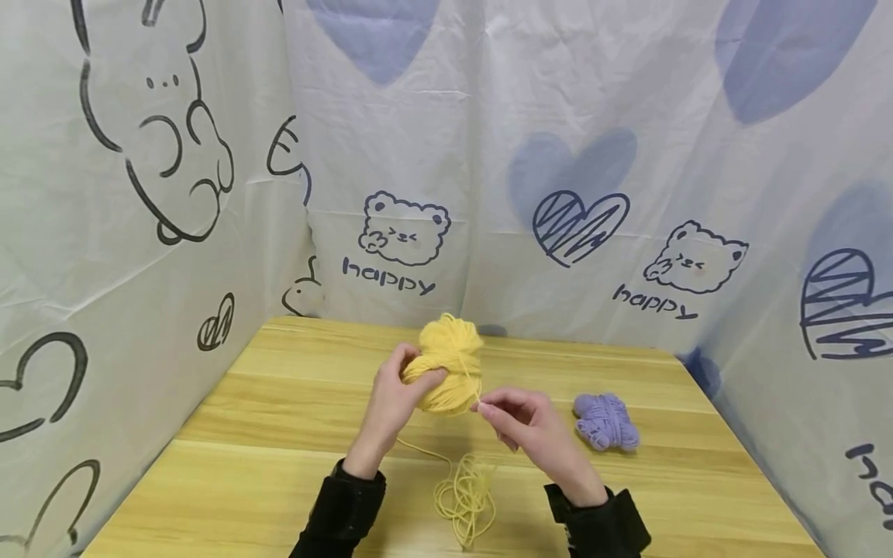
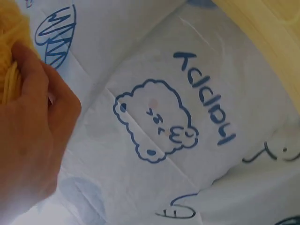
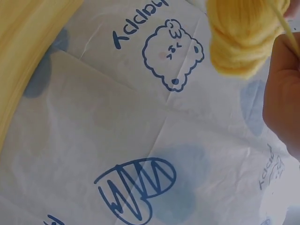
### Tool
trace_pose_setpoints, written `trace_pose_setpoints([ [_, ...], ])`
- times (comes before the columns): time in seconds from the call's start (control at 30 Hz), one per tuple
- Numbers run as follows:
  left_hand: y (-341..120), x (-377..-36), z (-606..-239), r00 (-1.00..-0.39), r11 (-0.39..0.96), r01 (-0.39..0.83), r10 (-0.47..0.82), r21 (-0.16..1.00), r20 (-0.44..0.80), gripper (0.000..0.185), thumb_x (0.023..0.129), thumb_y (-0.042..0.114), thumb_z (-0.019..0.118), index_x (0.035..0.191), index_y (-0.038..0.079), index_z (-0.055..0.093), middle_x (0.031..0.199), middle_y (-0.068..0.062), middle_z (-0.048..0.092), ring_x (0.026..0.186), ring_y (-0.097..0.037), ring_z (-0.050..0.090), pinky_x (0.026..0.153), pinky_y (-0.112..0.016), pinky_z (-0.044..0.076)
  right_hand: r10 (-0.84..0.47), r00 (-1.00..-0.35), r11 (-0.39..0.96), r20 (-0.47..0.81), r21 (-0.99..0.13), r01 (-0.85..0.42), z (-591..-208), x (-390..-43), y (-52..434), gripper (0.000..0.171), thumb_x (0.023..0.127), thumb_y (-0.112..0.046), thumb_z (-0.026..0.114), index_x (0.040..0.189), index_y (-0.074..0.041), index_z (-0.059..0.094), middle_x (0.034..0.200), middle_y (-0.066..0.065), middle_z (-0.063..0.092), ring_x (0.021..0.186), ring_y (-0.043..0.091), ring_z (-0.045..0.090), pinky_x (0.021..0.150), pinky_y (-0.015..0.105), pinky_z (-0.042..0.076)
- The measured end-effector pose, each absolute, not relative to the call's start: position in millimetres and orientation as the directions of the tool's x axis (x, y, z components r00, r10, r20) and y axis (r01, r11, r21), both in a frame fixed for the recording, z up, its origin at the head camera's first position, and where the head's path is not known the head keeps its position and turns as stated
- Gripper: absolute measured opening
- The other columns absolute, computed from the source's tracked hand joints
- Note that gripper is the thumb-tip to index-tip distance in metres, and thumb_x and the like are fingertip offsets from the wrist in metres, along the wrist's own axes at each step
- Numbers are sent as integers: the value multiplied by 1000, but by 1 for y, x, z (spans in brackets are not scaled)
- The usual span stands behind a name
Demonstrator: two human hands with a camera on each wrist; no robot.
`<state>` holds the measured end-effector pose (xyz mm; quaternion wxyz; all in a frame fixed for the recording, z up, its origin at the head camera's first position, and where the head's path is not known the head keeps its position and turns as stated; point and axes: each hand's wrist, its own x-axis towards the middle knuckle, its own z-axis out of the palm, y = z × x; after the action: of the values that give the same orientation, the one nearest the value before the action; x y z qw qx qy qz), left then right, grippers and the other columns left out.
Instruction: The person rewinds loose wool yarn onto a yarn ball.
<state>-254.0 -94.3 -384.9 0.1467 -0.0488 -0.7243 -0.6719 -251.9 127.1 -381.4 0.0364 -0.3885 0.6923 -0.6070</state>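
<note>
Keep your left hand [image 1: 392, 403] curled around the yellow yarn ball [image 1: 446, 366] while your right hand [image 1: 525, 422], fingers pinching the strand [image 1: 478, 395], holds it taut for even winding.

- Yellow yarn ball [image 1: 449, 364]: fluffy, loosely wound, held above the counter [image 1: 279, 434], gripped from the left side
- Yellow strand [image 1: 478, 391]: pinched just right of the ball; more strand lies in loose loops [image 1: 466, 500] on the counter below

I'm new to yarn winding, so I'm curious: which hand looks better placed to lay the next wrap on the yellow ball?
Probably the right hand: it pinches the loose yellow strand beside the yellow ball, while the left hand grips the ball itself.
</note>
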Motion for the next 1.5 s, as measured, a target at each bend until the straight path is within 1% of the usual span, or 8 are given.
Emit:
trace_pose_setpoints([
  [0.27, -95, -252, -378, -957, -279, 280, -160, 919, 243, 28, 91, 14, 63, 113, 5, 47, 110, -4, 54, 91, -13, 59, 77, -24, 53, -666, -686, 45, 292, -903, -427, -391, -253, 113, 21, 97, -14, 56, 109, -1, 67, 68, 16, 48, 53, 16, 39, 47, 32, 38],
  [0.43, -93, -250, -374, -968, -440, 249, -82, 863, 238, 30, 94, 11, 57, 120, 7, 43, 115, -5, 53, 96, -12, 58, 80, -24, 52, -695, -677, 44, 240, -927, -373, -399, -260, 106, 27, 97, -15, 56, 107, 8, 67, 61, 4, 49, 50, 7, 38, 45, 24, 36],
  [0.6, -94, -247, -374, -959, -459, 201, 87, 865, 269, 32, 94, 11, 53, 123, 13, 40, 111, -2, 56, 90, -10, 59, 78, -24, 52, -704, -679, 9, 206, -954, -299, -403, -268, 113, 25, 98, -12, 53, 105, 9, 64, 63, -8, 54, 49, 9, 36, 45, 27, 33],
  [0.7, -96, -247, -373, -929, -442, 193, 205, 876, 308, 40, 91, 9, 51, 128, 14, 37, 104, 0, 60, 82, -9, 61, 72, -24, 54, -686, -692, -30, 225, -959, -282, -403, -271, 123, 15, 97, -7, 51, 99, -1, 65, 62, -7, 50, 51, 9, 37, 45, 28, 31],
  [0.83, -100, -246, -375, -870, -358, 175, 380, 917, 314, 54, 88, 6, 53, 139, 12, 36, 104, 0, 62, 79, -9, 63, 70, -25, 56, -641, -729, -77, 242, -964, -253, -399, -275, 135, 22, 96, -4, 47, 92, -17, 64, 65, -9, 48, 55, 3, 42, 48, 22, 34],
  [1.03, -101, -245, -379, -832, -57, 275, 486, 960, 267, 46, 82, 12, 62, 127, 8, 55, 112, -8, 58, 88, -14, 59, 77, -27, 53, -527, -824, -121, 206, -978, -167, -389, -274, 146, 15, 103, -23, 45, 97, -20, 59, 75, -12, 50, 60, 1, 42, 53, 19, 34],
  [1.27, -91, -249, -384, -931, 236, 298, 283, 925, 228, 45, 76, 15, 71, 120, 19, 61, 113, -7, 63, 95, -17, 55, 82, -31, 48, -398, -848, -205, 351, -935, -291, -378, -269, 148, 17, 102, -14, 47, 102, -9, 63, 64, -4, 38, 52, 14, 29, 49, 33, 19],
  [1.5, -86, -252, -386, -963, 217, 263, -6, 940, 270, 43, 77, 15, 76, 115, 12, 59, 108, -7, 67, 95, -15, 59, 87, -33, 48, -469, -777, -125, 421, -902, -413, -375, -258, 142, 20, 98, -6, 52, 111, -4, 67, 73, -9, 59, 53, 7, 37, 44, 32, 27],
])
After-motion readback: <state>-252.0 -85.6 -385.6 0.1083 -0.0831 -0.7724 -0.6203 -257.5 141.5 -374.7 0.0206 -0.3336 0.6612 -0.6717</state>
